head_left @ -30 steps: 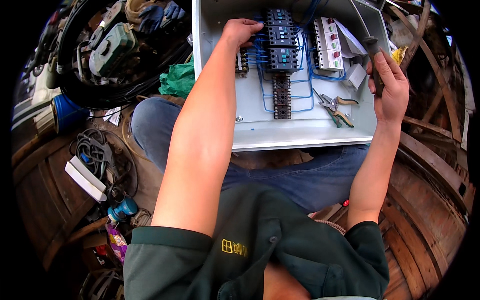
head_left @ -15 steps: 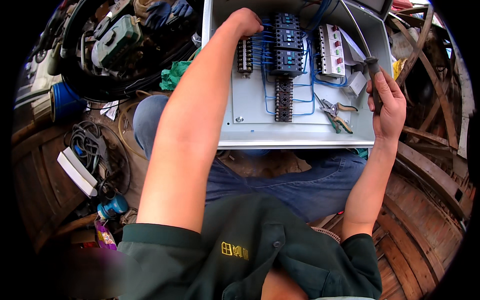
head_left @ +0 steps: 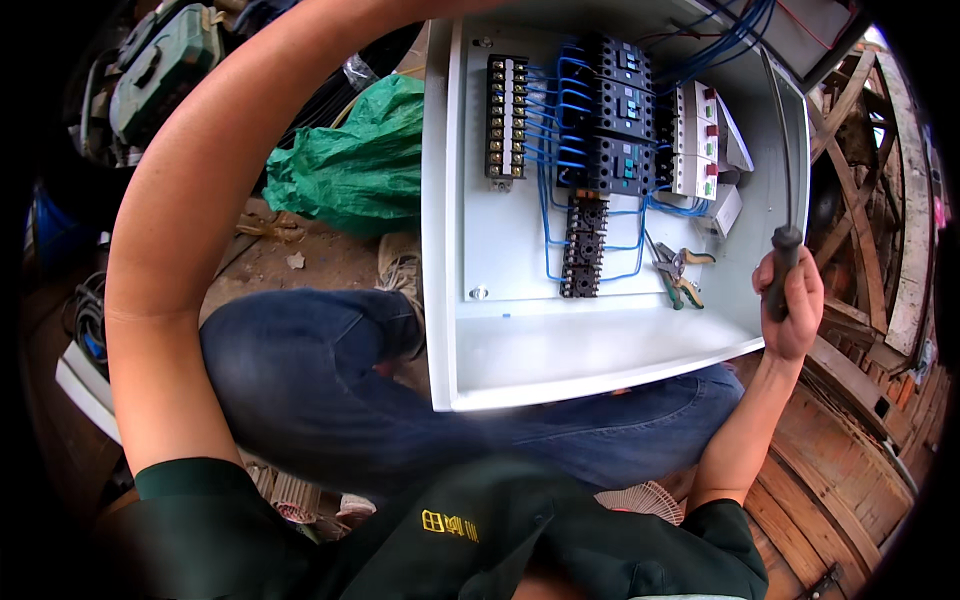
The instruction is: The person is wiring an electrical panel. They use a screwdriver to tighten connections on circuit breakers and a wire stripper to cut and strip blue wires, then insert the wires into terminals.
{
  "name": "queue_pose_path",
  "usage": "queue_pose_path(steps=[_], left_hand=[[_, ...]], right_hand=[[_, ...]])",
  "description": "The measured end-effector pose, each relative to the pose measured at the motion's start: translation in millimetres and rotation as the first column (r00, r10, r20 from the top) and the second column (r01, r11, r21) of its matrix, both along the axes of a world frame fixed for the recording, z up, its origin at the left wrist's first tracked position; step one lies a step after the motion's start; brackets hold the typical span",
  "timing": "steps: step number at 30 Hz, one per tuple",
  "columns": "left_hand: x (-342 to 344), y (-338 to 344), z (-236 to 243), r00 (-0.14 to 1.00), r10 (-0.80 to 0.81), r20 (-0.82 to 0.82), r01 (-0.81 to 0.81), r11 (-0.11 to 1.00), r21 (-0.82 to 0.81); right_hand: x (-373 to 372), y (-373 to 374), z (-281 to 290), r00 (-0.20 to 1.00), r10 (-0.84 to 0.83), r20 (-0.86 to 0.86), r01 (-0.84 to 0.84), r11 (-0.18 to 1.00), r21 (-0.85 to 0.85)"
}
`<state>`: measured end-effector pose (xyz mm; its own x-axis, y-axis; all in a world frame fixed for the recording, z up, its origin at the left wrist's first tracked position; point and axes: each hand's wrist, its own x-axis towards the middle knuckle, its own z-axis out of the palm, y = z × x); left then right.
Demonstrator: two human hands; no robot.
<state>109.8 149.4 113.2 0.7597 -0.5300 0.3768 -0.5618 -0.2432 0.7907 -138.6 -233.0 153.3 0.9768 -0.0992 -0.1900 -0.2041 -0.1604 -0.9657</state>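
Note:
My right hand (head_left: 795, 305) is closed around the dark handle of a long screwdriver (head_left: 786, 255) at the right wall of a white metal electrical box (head_left: 600, 365). The screwdriver's shaft points up along that wall. My left forearm arches across the upper left and leaves at the top edge, so the left hand is out of sight. Inside the box, blue wires (head_left: 570, 115) link a terminal block (head_left: 508, 120), stacked black contactors (head_left: 625, 115) and dark relay sockets (head_left: 583, 245). To their right stand white breakers (head_left: 693, 140) with red and green buttons. Green-and-tan-handled wire strippers (head_left: 680, 275) lie on the panel.
The box rests across my jeans-clad legs (head_left: 300, 370). Green plastic sheeting (head_left: 360, 150) lies left of it, and a green tool case (head_left: 170, 75) stands at the upper left. Wooden beams (head_left: 865, 190) are on the right, beside a plank floor (head_left: 830, 470).
My left hand has moved up from beside the contactors and out of view. The view has shifted, so the box sits lower. My right hand still holds the screwdriver.

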Motion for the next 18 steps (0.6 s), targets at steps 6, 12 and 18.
queue_pose_path(steps=[6, 12, 18], left_hand=[[-1.8, -0.7, -39.2, 0.997, 0.032, 0.074, 0.001, 0.911, -0.411], [-4.6, -6.6, -41.4, 0.905, 0.414, 0.098, -0.312, 0.803, -0.508], [13.5, 10.0, -69.7, 0.966, 0.144, 0.215, 0.043, 0.730, -0.682]], right_hand=[[11.2, 51.8, -15.2, 0.828, 0.256, -0.499, -0.365, 0.922, -0.132], [42.0, 122.6, -42.0, 0.439, 0.428, -0.790, -0.861, 0.452, -0.233], [30.8, 136.4, -73.8, 0.419, 0.577, -0.701, -0.894, 0.126, -0.431]])
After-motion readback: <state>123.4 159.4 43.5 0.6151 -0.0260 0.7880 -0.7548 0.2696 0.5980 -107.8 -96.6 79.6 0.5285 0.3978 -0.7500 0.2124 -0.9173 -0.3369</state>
